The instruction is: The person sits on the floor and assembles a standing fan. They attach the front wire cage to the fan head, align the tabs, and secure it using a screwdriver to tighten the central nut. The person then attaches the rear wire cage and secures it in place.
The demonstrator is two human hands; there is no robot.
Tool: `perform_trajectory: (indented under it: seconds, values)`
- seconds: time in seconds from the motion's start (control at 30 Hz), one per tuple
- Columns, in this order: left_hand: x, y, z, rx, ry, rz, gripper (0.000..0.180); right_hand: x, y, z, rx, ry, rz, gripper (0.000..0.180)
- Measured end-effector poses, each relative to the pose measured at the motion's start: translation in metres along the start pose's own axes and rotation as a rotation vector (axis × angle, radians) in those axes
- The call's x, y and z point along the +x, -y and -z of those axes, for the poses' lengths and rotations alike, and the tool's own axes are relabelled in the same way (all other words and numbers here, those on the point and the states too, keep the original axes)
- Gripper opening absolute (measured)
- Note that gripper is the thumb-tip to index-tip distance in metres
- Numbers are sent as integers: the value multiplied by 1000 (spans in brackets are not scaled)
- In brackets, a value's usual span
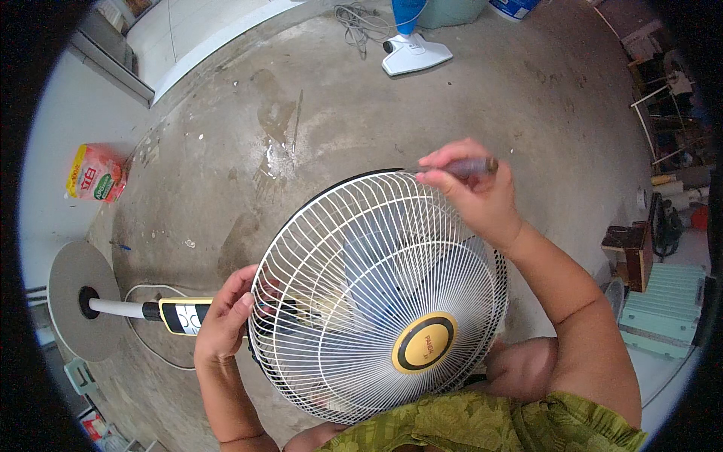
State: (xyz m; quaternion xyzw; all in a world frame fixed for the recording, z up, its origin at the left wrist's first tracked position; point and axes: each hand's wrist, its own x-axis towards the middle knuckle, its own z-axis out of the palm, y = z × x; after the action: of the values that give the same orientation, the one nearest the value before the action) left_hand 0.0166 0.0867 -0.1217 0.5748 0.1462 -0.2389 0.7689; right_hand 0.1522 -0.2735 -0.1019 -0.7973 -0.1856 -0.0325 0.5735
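Note:
A pedestal fan lies tipped over, its round white wire grille (361, 256) propped against my lap. At the middle of the grille sits a yellow cap (424, 343) with a dark ring, and pale blue blades show dimly behind the wires. My left hand (226, 313) is closed around the left rim of the grille. In my right hand (486, 200) is a screwdriver (474, 167) with a dark handle, held almost level. Its thin shaft points left to the dark band at the upper rim, where fingers partly cover the tip.
Leftward run the fan's control panel (184, 315), white pole (120, 307) and round grey base (68, 301), with a pale cord on the concrete floor. A red-and-yellow bag (98, 173) leans at the left wall. Far off stands a white floor-cleaner head (418, 56); a pale green stool (663, 309) is right.

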Motion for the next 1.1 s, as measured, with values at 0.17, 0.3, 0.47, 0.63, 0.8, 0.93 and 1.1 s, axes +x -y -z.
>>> perform_trajectory:
  seconds: [0.17, 0.3, 0.47, 0.63, 0.8, 0.93, 1.1]
  values:
    - [2, -2, 1, 82, -27, -40, 49, -2, -13, 8, -155, 68, 195, 17]
    - [1, 0, 5, 100, -56, -62, 49, 2, -8, 1, -172, 41, 210, 18]
    - [2, -4, -3, 67, -87, -44, 47, -4, -12, -2, -439, 125, 552, 17]
    - [2, -10, -11, 81, -95, -40, 45, -7, -14, 3, -397, 138, 503, 13]
    - [0, -9, 0, 165, -88, -19, 40, 5, -14, -7, 152, -40, -57, 13]
    - [4, -11, 5, 150, -43, -20, 40, 9, -14, -9, -177, 117, 372, 13]
    - [4, -6, 9, -5, -10, 35, 41, 24, -19, -2, 95, 35, -104, 13]
